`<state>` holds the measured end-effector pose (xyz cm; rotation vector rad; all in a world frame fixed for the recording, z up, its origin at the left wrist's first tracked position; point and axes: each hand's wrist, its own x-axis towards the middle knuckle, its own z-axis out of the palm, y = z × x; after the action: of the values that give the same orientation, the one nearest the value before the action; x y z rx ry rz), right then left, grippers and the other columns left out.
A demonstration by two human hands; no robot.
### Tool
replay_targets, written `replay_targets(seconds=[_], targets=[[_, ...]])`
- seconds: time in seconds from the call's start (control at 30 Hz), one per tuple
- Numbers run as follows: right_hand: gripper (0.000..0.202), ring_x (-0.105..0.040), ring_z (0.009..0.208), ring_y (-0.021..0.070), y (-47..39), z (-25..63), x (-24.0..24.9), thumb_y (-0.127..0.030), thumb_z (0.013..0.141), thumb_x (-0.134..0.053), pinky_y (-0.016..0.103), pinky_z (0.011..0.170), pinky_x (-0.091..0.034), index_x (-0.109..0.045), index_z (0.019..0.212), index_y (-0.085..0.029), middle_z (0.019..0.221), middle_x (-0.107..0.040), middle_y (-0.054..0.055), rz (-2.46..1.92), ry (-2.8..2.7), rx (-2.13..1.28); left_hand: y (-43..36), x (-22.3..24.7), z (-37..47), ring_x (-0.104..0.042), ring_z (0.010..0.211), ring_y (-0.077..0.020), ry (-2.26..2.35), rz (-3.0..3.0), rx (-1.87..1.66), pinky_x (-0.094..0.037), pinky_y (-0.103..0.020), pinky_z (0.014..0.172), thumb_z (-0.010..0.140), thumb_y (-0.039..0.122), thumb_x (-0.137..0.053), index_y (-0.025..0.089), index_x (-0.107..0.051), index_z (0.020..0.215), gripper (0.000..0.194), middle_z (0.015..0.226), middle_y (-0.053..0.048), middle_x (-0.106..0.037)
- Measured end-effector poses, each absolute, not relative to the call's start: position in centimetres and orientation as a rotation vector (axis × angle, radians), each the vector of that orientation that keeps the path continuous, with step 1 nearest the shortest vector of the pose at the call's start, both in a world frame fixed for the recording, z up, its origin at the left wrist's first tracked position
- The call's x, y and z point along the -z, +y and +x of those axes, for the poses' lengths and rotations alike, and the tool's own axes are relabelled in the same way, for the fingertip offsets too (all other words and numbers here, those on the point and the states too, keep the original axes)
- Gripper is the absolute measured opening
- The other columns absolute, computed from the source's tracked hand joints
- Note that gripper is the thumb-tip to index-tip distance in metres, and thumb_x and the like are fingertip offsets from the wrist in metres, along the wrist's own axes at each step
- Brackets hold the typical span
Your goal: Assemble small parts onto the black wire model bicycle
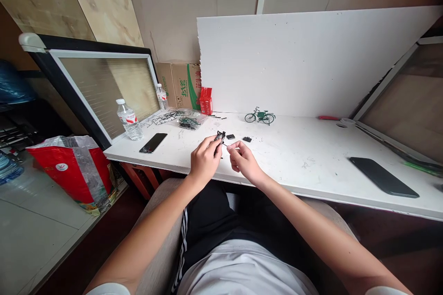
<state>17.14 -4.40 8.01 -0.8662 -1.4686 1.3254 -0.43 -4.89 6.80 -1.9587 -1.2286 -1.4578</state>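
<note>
Over the front part of the white table (290,166), my left hand (203,161) is closed on a small black model part (220,137) with thin struts, its fingers hiding the lower portion. Close by on the right, my right hand (246,162) pinches a thin dark piece (224,144) by its end. The other tip of that piece points at the black part; whether they touch I cannot tell. Just beyond my hands lie two small black blocks, a flat block (230,137) and a bumpy block (247,139). Behind them a green model bicycle (260,115) stands upright.
Black part frames (164,117) and a clear bag of parts (189,120) lie at the back left. Left are a water bottle (129,120) and a phone (153,143). A red box (206,100) stands behind; a dark phone (383,177) lies right.
</note>
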Motion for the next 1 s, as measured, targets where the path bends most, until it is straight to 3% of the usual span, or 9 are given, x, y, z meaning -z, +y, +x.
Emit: replay_targets(seconds=[0.2,0.4,0.5,0.63,0.8,0.9,1.0], targets=[[0.037,-0.058,0.073,0.0180,-3.6,18.1,-7.4,-0.060,0.107,-0.061,0.032,0.068,-0.047,-0.062,0.098,-0.024,0.089,-0.069,0.004,-0.869,-1.756,-0.707,-4.9,-7.1,-0.6,-0.082,0.109,-0.0213,-1.261,-2.013,1.539,-0.068,-0.030,0.091,0.102,0.014,-0.069,0.022,-0.079,0.123,0.024,0.125,-0.009,-0.082],[0.033,-0.055,0.068,0.0201,-2.7,19.1,-6.4,-0.043,0.117,-0.045,0.033,0.062,-0.026,-0.059,0.094,-0.025,0.079,-0.069,0.006,-0.935,-2.073,0.078,-5.1,-6.9,-0.2,-0.082,0.109,-0.0222,-1.244,-2.012,1.527,-0.068,-0.032,0.093,0.101,0.012,-0.069,0.021,-0.078,0.123,0.025,0.123,-0.009,-0.082],[0.034,-0.049,0.063,0.0191,-2.4,19.2,-6.3,-0.043,0.117,-0.043,0.034,0.061,-0.021,-0.054,0.091,-0.025,0.072,-0.065,0.004,-0.946,-2.108,0.156,-5.1,-6.8,-0.1,-0.082,0.109,-0.0224,-1.268,-2.012,1.521,-0.067,-0.033,0.095,0.101,0.012,-0.070,0.022,-0.078,0.123,0.025,0.123,-0.009,-0.082],[0.034,-0.045,0.055,0.0172,-2.9,18.7,-6.8,-0.052,0.115,-0.044,0.031,0.060,-0.026,-0.049,0.094,-0.026,0.071,-0.062,0.001,-1.013,-2.026,-0.165,-5.0,-6.6,-0.1,-0.082,0.107,-0.0219,-1.304,-2.027,1.512,-0.067,-0.032,0.093,0.102,0.012,-0.070,0.021,-0.079,0.123,0.024,0.124,-0.009,-0.081],[0.042,-0.046,0.051,0.0150,-4.3,18.3,-8.6,-0.063,0.109,-0.052,0.031,0.063,-0.039,-0.044,0.090,-0.027,0.056,-0.051,-0.007,-0.968,-1.761,-1.039,-4.9,-6.2,-0.1,-0.082,0.104,-0.0217,-1.269,-1.996,1.485,-0.066,-0.031,0.091,0.103,0.012,-0.068,0.020,-0.079,0.123,0.024,0.125,-0.010,-0.081],[0.049,-0.037,0.049,0.0099,-4.7,18.5,-9.8,-0.068,0.099,-0.066,0.028,0.057,-0.030,-0.048,0.085,-0.024,0.056,-0.038,-0.010,-0.860,-1.548,-1.547,-5.0,-6.2,0.0,-0.082,0.108,-0.0224,-1.210,-1.965,1.476,-0.065,-0.031,0.094,0.105,0.012,-0.065,0.020,-0.079,0.124,0.025,0.124,-0.011,-0.082],[0.052,-0.027,0.051,0.0078,-4.8,18.6,-10.3,-0.068,0.089,-0.079,0.027,0.053,-0.019,-0.055,0.089,-0.022,0.058,-0.031,-0.012,-0.778,-1.394,-1.785,-5.0,-6.5,-0.1,-0.083,0.108,-0.0226,-1.168,-1.953,1.462,-0.065,-0.031,0.095,0.106,0.013,-0.064,0.020,-0.079,0.126,0.026,0.124,-0.011,-0.082]])
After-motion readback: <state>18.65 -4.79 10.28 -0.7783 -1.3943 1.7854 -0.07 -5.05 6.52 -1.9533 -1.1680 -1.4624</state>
